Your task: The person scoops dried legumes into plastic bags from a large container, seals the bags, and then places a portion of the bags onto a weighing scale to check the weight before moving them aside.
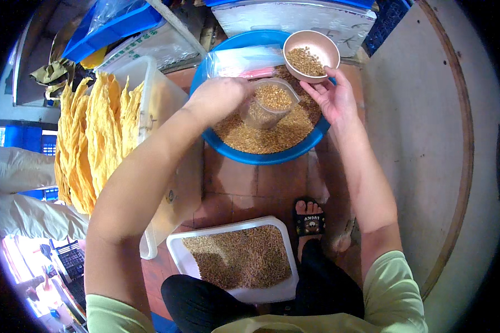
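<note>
My left hand [225, 96] grips a clear plastic measuring jug [261, 116] by its side. Tan grains or seeds [273, 96] fill the jug to near its rim. In my right hand [331, 93] a pale pink bowl [333, 45] is tilted, thumb on the rim and fingers beneath; a small heap of the same seeds [305, 61] lies in it. Both hands are over a round blue basin [271, 159], which holds a broad bed of seeds [262, 141]. Clear plastic bags [241, 58] with pink edges lie across the basin's far left part.
A white tray [281, 293] of darker seeds stands on the tiled floor [233, 183] by my legs. To the left, a translucent tub [173, 166] holds yellow dried sheets [104, 137]. A foam box [291, 21] sits behind the basin; a pale board [416, 137] bounds the right.
</note>
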`<state>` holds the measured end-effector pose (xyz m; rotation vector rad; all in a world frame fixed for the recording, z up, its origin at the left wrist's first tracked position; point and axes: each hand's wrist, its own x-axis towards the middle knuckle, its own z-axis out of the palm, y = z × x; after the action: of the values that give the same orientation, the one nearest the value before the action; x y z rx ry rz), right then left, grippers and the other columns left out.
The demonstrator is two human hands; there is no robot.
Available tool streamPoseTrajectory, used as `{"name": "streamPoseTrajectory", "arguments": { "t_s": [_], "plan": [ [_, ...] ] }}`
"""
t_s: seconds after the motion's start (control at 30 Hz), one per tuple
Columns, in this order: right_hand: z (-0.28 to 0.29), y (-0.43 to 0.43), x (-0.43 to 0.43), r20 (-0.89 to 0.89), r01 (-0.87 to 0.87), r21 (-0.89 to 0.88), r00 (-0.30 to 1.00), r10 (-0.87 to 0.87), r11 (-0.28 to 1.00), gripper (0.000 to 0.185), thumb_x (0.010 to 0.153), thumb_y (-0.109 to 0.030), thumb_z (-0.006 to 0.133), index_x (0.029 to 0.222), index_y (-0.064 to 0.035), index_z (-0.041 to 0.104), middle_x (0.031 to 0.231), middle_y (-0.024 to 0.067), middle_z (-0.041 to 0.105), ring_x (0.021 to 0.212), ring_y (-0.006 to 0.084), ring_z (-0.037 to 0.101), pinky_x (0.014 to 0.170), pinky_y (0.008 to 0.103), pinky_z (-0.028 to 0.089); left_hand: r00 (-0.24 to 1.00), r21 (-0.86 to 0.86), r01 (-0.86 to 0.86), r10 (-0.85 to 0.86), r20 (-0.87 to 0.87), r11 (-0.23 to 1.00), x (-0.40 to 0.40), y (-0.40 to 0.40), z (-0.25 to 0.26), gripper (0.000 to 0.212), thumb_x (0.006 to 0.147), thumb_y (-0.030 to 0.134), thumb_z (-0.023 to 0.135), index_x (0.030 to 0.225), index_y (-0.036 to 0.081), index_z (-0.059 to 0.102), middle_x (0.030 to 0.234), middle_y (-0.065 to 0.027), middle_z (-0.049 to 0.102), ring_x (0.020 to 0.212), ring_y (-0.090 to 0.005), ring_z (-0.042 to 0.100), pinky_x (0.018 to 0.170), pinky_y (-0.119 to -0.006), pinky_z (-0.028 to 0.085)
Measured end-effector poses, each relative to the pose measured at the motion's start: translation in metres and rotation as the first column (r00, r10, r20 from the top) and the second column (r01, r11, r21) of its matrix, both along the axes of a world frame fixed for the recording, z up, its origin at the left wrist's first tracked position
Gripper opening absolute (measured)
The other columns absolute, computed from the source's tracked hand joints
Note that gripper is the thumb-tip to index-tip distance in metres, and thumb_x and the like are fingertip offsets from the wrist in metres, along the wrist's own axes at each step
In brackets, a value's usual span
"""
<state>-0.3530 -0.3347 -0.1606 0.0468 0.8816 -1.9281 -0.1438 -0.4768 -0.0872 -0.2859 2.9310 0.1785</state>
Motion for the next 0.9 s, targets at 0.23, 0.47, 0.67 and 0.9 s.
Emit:
{"name": "streamPoseTrajectory", "arguments": {
  "t_s": [0.23,0.47,0.67,0.9],
  "plan": [
    [-0.029,0.008,0.006,-0.403,0.053,0.177,0.915,0.023,0.983,0.056,0.079,-0.009,0.063,0.128,-0.0067,0.037,0.103,0.0111,0.056,0.092,0.0228,0.060,0.071,0.0373,0.057,0.959,0.016,-0.016,0.020,-0.281,1.000,0.003,0.003,0.046,0.013,0.083,0.011,0.062,0.094,0.006,0.066,0.091,-0.0127,0.066,0.085,-0.0314,0.064,0.074,-0.037,0.052],
    [-0.004,0.001,0.030,-0.966,0.211,0.255,0.090,0.241,0.944,0.061,0.080,-0.007,0.064,0.136,-0.0020,0.040,0.132,0.0199,0.047,0.120,0.0295,0.049,0.100,0.0380,0.041,0.913,0.209,-0.156,0.221,-0.342,0.965,0.012,0.018,0.071,0.010,0.082,0.011,0.067,0.088,0.004,0.068,0.085,-0.0106,0.067,0.079,-0.0229,0.066,0.069,-0.032,0.052],
    [0.042,0.005,0.014,-0.866,-0.251,0.319,0.315,0.389,0.914,0.013,0.086,-0.009,0.064,0.097,-0.0013,0.067,0.084,0.0020,0.067,0.078,0.0107,0.061,0.074,0.0245,0.048,0.847,0.292,-0.192,0.308,-0.434,0.937,0.036,0.030,0.036,0.009,0.080,0.007,0.068,0.088,0.003,0.068,0.089,-0.0095,0.068,0.082,-0.0225,0.066,0.073,-0.031,0.052],
    [0.025,0.017,0.033,-0.971,-0.203,0.216,-0.151,0.187,0.955,0.010,0.086,-0.011,0.061,0.091,-0.0030,0.065,0.086,0.0130,0.066,0.079,0.0280,0.064,0.071,0.0348,0.050,0.844,0.344,-0.334,0.441,-0.306,0.878,0.063,0.029,0.007,0.010,0.079,0.005,0.069,0.088,0.002,0.067,0.091,-0.0100,0.067,0.083,-0.0228,0.066,0.071,-0.032,0.052]
  ]
}}
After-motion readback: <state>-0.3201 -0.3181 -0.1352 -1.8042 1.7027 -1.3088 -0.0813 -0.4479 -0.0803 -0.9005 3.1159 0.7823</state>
